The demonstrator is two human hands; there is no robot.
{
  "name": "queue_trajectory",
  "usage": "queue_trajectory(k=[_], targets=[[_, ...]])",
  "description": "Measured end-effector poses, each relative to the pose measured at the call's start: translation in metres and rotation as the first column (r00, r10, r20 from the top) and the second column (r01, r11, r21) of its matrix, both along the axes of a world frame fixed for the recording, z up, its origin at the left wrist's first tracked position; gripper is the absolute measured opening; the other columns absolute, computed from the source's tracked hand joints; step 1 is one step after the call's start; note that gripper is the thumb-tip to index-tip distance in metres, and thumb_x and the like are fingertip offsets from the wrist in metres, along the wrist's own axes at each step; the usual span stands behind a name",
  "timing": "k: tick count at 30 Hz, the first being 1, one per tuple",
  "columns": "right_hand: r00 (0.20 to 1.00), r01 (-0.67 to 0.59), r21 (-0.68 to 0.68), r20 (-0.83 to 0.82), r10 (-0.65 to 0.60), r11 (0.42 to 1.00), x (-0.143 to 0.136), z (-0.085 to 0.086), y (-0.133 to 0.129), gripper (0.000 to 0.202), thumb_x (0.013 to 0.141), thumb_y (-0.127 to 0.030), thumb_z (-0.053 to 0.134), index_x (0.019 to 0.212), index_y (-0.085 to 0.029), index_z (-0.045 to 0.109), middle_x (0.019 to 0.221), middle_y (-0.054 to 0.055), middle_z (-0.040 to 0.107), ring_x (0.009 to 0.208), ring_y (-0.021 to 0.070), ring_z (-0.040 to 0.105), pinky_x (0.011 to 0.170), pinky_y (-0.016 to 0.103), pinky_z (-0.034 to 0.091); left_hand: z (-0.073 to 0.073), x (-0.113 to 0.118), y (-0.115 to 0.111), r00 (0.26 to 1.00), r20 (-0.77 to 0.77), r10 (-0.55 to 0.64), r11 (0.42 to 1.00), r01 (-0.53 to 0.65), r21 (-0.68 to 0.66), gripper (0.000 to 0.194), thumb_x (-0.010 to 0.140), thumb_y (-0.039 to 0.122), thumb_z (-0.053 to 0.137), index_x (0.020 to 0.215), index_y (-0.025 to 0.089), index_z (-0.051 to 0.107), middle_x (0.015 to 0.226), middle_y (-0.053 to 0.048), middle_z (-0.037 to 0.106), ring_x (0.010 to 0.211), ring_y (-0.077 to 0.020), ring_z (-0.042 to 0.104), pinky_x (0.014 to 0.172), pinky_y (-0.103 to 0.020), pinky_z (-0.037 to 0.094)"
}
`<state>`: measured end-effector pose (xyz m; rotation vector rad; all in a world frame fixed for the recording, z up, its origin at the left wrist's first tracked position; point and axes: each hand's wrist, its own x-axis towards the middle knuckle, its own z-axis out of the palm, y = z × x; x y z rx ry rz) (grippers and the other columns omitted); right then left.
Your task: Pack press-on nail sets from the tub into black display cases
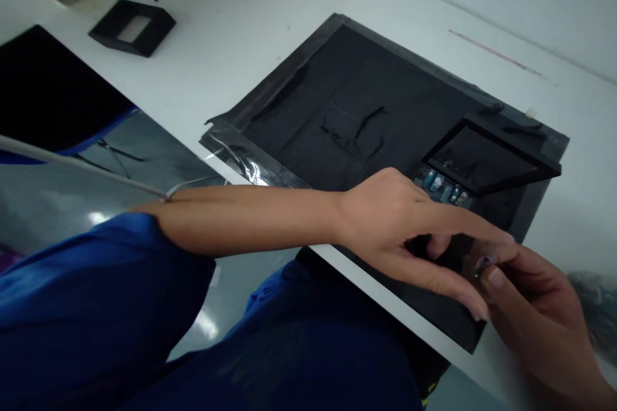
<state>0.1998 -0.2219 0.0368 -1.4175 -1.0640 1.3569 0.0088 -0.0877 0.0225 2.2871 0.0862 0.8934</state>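
My left hand (pixel 400 225) reaches across from the left, with its thumb and index finger spread apart and no object visible between them. Its index fingertip meets the fingers of my right hand (pixel 544 308) at the lower right. Between thumb and forefinger, my right hand pinches a small shiny piece (pixel 483 263), bluish and glinting; its exact kind is unclear. Just beyond my left hand stands a black case (pixel 544 172) with a see-through lid raised. Several glossy teal pieces (pixel 446 192) lie in a row inside it, partly hidden by my hand.
A black mat (pixel 308 103) with taped edges covers part of the white table (pixel 202 32); thin black scraps (pixel 371 117) lie on it. A black open frame-like box (pixel 132 29) stands at the upper left. A bag-like heap (pixel 598 308) sits at the right edge.
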Motion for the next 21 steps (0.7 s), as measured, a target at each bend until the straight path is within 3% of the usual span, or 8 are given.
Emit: queue_trajectory(k=[5, 9, 11, 16, 21], targets=[[0.969, 0.082, -0.007, 0.235, -0.078, 0.997, -0.001, -0.004, 0.006, 0.025, 0.085, -0.048, 0.072, 0.082, -0.023, 0.068, 0.049, -0.004, 0.051, 0.038, 0.0095, 0.042, 0.036, 0.022, 0.033, 0.004, -0.004, 0.008, 0.995, 0.092, 0.027, 1.000, -0.027, -0.004, 0.055, 0.093, 0.066, 0.052, 0.118, 0.020, 0.069, 0.054, 0.009, 0.063, 0.047, -0.0020, 0.057, 0.051, -0.015, 0.043], [0.836, 0.133, -0.001, 0.537, -0.112, 0.991, -0.010, -0.004, 0.007, 0.030, 0.086, -0.053, 0.067, 0.090, -0.023, 0.071, 0.057, -0.003, 0.055, 0.046, 0.0086, 0.044, 0.042, 0.022, 0.032, 0.008, -0.006, 0.013, 0.990, 0.085, 0.116, 0.993, -0.118, 0.028, 0.053, 0.097, 0.063, 0.046, 0.116, 0.020, 0.069, 0.050, 0.010, 0.058, 0.043, -0.0020, 0.050, 0.050, -0.017, 0.040], [0.789, 0.127, -0.009, 0.607, -0.096, 0.992, -0.011, -0.004, 0.008, 0.032, 0.088, -0.054, 0.064, 0.092, -0.023, 0.072, 0.059, -0.002, 0.058, 0.049, 0.0096, 0.047, 0.044, 0.022, 0.033, 0.009, -0.006, 0.014, 0.992, 0.070, 0.108, 0.993, -0.111, 0.037, 0.047, 0.098, 0.059, 0.048, 0.108, 0.020, 0.071, 0.049, 0.010, 0.055, 0.043, -0.0021, 0.050, 0.048, -0.018, 0.036], [0.812, 0.074, -0.070, 0.583, -0.019, 0.995, -0.001, -0.007, 0.012, 0.038, 0.085, -0.058, 0.064, 0.094, -0.021, 0.072, 0.046, -0.005, 0.048, 0.039, 0.0090, 0.043, 0.037, 0.020, 0.032, 0.011, -0.005, 0.011, 0.988, 0.085, 0.126, 0.990, -0.131, 0.055, 0.034, 0.097, 0.049, 0.056, 0.096, 0.019, 0.071, 0.053, 0.010, 0.056, 0.047, -0.0005, 0.052, 0.049, -0.018, 0.032], [0.879, 0.113, -0.117, 0.474, -0.045, 0.987, 0.004, -0.006, 0.015, 0.040, 0.077, -0.058, 0.075, 0.089, -0.020, 0.069, 0.046, -0.005, 0.050, 0.037, 0.0085, 0.046, 0.036, 0.018, 0.035, 0.009, -0.003, 0.012, 0.988, 0.097, 0.119, 0.985, -0.130, 0.113, 0.033, 0.097, 0.048, 0.058, 0.094, 0.018, 0.072, 0.054, 0.011, 0.056, 0.048, -0.0007, 0.051, 0.048, -0.019, 0.031]])
